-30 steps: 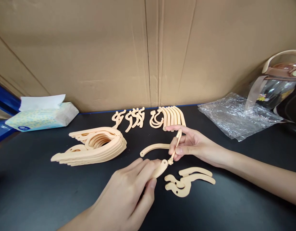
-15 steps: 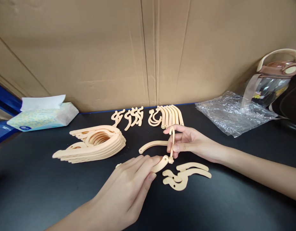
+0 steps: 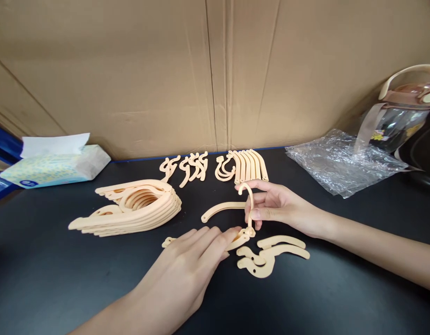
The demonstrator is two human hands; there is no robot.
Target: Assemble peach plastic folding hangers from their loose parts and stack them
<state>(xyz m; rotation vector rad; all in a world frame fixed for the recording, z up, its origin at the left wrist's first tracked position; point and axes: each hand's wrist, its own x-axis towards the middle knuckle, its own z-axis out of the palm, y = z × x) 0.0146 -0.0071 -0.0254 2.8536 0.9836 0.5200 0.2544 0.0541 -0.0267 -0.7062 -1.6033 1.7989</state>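
My right hand is closed on a cream plastic hook, held upright with its curved end on top. My left hand is closed over a curved cream arm piece, whose far end shows past the knuckles. The hook's foot meets the right end of that piece; whether they are joined cannot be told. Behind my hands lies another curved arm, partly hidden by my right fingers. Just right of my left hand, flat pieces with curved arms rest on the black table.
A stack of cream hanger pieces lies at left. Small hooked parts, loose hooks and a row of curved arms line the back. A tissue pack is far left; crumpled plastic and a bottle are right.
The hook has turned so its curve now opens left, and its foot has come against the arm piece. More of the arm piece's left end shows past my left hand. The view has shifted slightly.
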